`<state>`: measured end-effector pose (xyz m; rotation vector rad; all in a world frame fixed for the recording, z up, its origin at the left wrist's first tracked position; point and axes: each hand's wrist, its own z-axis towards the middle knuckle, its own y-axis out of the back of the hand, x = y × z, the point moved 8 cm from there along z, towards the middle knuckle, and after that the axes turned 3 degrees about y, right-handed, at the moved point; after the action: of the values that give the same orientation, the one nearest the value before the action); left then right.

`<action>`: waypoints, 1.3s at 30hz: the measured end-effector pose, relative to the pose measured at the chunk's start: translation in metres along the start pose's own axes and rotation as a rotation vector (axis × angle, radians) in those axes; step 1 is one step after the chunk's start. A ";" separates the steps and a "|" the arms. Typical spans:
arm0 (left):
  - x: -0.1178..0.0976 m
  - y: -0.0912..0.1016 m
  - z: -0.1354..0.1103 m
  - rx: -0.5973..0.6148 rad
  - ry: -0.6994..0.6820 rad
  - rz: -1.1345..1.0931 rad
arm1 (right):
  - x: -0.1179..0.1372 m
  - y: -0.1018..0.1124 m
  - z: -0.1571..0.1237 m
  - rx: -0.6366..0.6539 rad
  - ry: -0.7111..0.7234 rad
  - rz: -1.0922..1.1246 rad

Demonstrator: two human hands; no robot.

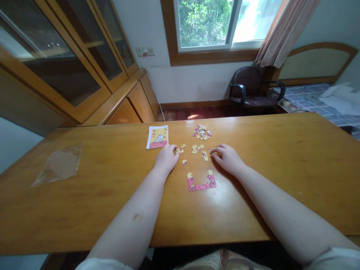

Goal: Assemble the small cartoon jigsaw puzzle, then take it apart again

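dark armchair [247, 81] | pink curtain [285, 32] | sliding window [206, 24] | glass-fronted cabinet [84, 63]

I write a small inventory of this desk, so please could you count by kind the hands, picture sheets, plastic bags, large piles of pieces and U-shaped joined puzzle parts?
Hands: 2, left hand and right hand
Picture sheet: 1
Clear plastic bag: 1
Large pile of pieces: 1
U-shaped joined part: 1
Total: 6
Single pieces are too small and crowded to count.

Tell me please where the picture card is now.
In the head view, the picture card lies left of the puzzle-piece pile, just beyond the left hand.
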<state>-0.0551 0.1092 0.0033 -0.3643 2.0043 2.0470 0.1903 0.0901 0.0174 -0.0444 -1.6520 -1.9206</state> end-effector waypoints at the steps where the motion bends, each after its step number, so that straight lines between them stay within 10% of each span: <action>1: 0.000 0.000 0.000 -0.004 -0.004 -0.005 | 0.000 0.000 0.000 0.000 0.001 0.000; 18: -0.015 0.006 -0.006 0.002 -0.048 -0.349 | 0.003 0.003 -0.002 -0.048 0.037 0.055; 30: -0.087 -0.001 -0.054 0.246 -0.452 -0.367 | 0.059 -0.002 -0.015 0.074 0.391 0.236; 39: -0.093 0.000 -0.055 0.205 -0.530 -0.449 | 0.061 -0.001 -0.015 0.088 0.366 0.381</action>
<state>0.0318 0.0541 0.0348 -0.1800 1.6079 1.4574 0.1450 0.0519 0.0371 0.0255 -1.3660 -1.4677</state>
